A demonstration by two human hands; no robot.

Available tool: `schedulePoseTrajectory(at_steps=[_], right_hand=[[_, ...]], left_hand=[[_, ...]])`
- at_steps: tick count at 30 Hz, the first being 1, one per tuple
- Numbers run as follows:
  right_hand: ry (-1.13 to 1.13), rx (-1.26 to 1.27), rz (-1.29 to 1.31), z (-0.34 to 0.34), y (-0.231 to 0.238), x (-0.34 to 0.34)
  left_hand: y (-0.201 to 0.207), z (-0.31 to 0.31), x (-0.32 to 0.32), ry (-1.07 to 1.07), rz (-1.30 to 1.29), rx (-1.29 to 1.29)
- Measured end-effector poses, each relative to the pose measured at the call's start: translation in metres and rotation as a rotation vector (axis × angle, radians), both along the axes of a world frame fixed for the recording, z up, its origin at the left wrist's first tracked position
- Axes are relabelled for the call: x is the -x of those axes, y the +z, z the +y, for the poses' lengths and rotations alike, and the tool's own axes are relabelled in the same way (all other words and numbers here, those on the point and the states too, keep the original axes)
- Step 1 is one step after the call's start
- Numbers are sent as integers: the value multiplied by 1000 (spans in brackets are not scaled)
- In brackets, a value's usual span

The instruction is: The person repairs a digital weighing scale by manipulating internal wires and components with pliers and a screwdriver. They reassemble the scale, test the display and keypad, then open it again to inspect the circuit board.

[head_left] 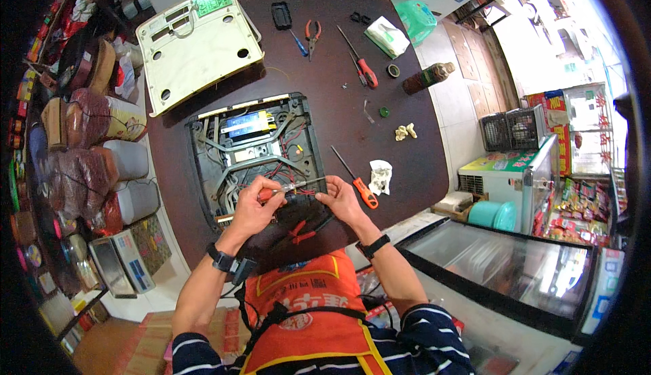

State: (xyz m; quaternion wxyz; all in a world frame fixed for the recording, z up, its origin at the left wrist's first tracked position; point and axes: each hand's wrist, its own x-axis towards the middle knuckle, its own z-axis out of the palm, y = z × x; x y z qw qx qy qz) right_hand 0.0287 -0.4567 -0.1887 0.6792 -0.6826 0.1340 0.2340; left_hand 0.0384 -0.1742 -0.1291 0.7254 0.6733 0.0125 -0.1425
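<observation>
My left hand (254,205) is closed round the red handle of a screwdriver (298,185), its thin shaft pointing right. At the tip end, the bent fingers of my right hand (341,201) meet the shaft; whether a small part sits between them I cannot tell. Both hands are over the near right corner of an opened black device base (203,146), which looks like a scale's. Inside it are a metal cross frame (245,161), a blue-and-yellow battery (247,125) and red wires. Red-handled pliers (298,232) lie close to me, below my hands.
The cream housing (196,63) with a green circuit board lies at the table's far left. Pliers (312,38), screwdrivers (366,73) (366,192), a tissue pack (388,36), crumpled tissue (381,177) and a dark bottle (428,78) are spread rightward. A glass-topped freezer (502,266) stands right of the table.
</observation>
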Motion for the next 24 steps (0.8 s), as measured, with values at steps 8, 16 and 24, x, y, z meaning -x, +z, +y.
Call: schedulePoseTrajectory(at_steps=[8, 16, 24], right_hand=[[38, 77, 12, -4, 1, 1], [16, -33, 36, 0, -1, 6], [134, 92, -13, -2, -11, 3]], left_hand=[[17, 10, -6, -164, -104, -407], [18, -2, -4, -171, -231, -474], [7, 0, 8, -85, -208, -414]])
